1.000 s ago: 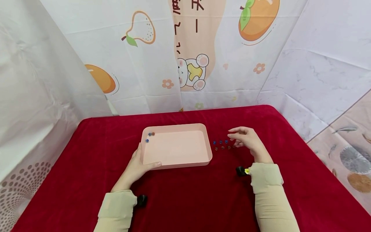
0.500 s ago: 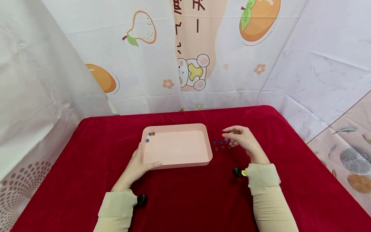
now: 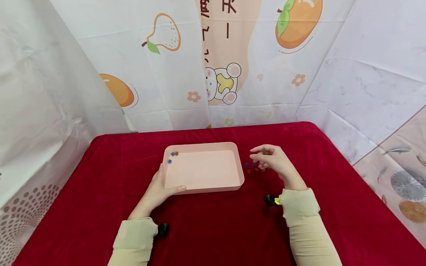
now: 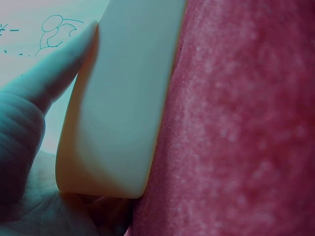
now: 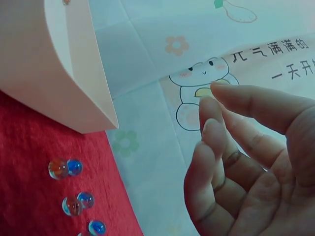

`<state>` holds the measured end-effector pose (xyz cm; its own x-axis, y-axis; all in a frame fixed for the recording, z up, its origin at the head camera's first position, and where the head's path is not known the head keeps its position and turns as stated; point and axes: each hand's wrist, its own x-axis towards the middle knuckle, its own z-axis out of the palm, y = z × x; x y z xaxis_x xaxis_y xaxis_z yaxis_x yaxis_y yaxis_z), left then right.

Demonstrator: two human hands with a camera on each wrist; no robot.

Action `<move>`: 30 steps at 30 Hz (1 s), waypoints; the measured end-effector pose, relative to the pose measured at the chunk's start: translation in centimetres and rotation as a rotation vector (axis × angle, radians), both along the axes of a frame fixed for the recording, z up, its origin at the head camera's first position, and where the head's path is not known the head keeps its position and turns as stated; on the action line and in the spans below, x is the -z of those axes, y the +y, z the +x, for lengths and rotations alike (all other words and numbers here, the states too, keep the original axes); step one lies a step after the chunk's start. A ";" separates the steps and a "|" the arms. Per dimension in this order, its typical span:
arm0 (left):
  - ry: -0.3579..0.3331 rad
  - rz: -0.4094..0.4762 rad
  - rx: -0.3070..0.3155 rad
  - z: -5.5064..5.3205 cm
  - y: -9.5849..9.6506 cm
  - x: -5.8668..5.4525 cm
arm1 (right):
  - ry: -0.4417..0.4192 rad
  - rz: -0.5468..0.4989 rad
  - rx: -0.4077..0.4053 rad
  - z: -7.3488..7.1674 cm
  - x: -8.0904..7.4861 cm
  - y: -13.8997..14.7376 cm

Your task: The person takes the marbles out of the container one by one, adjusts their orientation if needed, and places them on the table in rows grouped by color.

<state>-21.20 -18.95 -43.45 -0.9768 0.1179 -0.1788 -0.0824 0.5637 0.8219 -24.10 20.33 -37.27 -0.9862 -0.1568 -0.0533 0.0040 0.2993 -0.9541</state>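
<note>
A shallow pale-pink tray (image 3: pixel 203 170) stands on the red cloth. My left hand (image 3: pixel 159 188) holds its near left corner, the thumb (image 4: pixel 64 66) along the near wall at the rim and the fingers along the left side. Inside, by the far left corner, lie two blue marbles and a reddish one (image 3: pixel 176 153). My right hand (image 3: pixel 271 159) hovers right of the tray over two short rows of marbles, its fingers loosely bent, with nothing showing between thumb and fingertips. In the right wrist view, blue marbles (image 5: pixel 75 167) sit beside reddish ones (image 5: pixel 58 168); the hand hides some in the head view.
A red velvet cloth (image 3: pixel 213 229) covers the table. White printed curtains (image 3: pixel 159 81) hang behind it and at both sides. A small black device (image 3: pixel 163 229) is worn at the left wrist, another (image 3: pixel 270 200) at the right.
My right hand has moved left over the marble rows, closer to the tray, uncovering the right end and covering blue marbles. The left hand and tray have stayed put.
</note>
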 end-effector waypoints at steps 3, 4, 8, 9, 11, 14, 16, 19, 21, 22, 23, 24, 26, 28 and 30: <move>0.000 -0.004 -0.001 0.0 0.0 0.0 | 0.005 0.004 -0.010 0.1 -0.1 -0.3; 0.001 -0.004 -0.002 0.1 -0.1 0.0 | 0.006 0.007 -0.014 0.1 -0.1 -0.4; 0.005 -0.002 -0.004 0.2 -0.1 0.1 | 0.009 0.010 -0.028 0.2 -0.1 -0.8; 0.004 -0.001 -0.004 0.2 -0.2 0.1 | 0.009 0.007 -0.031 0.2 -0.1 -0.9; 0.003 -0.002 -0.007 0.2 -0.2 0.2 | 0.008 0.001 -0.034 0.2 -0.1 -1.0; -0.001 -0.005 -0.013 0.3 -0.3 0.2 | 0.009 0.002 -0.042 0.2 -0.1 -1.2; -0.002 -0.006 -0.017 0.3 -0.3 0.2 | 0.007 0.000 -0.040 0.2 -0.2 -1.4; -0.003 -0.007 -0.016 0.3 -0.4 0.2 | 0.009 0.009 -0.044 0.2 -0.2 -1.6; -0.002 -0.004 -0.015 0.3 -0.4 0.2 | 0.009 0.014 -0.044 0.2 -0.1 -1.9; -0.002 -0.001 -0.015 0.3 -0.3 0.1 | 0.012 0.018 -0.049 0.2 -0.1 -2.0; -0.002 -0.001 -0.013 0.3 -0.3 0.1 | 0.016 0.021 -0.054 0.2 -0.1 -2.2; -0.002 0.001 -0.014 0.2 -0.3 0.1 | 0.019 0.023 -0.061 0.2 0.0 -2.3; 0.001 -0.001 -0.012 0.3 -0.2 0.0 | 0.022 0.014 -0.066 0.2 0.1 -2.6; 0.002 -0.005 -0.011 0.3 -0.1 0.0 | 0.026 -0.001 -0.071 0.2 0.3 -3.0; 0.005 -0.010 -0.011 0.3 -0.1 0.0 | 0.029 -0.018 -0.068 0.3 0.4 -3.4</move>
<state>-20.95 -19.02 -43.47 -0.9788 0.1056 -0.1754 -0.0848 0.5707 0.8168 -23.84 16.98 -37.62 -0.9744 -0.2236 -0.0220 -0.0429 0.2813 -0.9587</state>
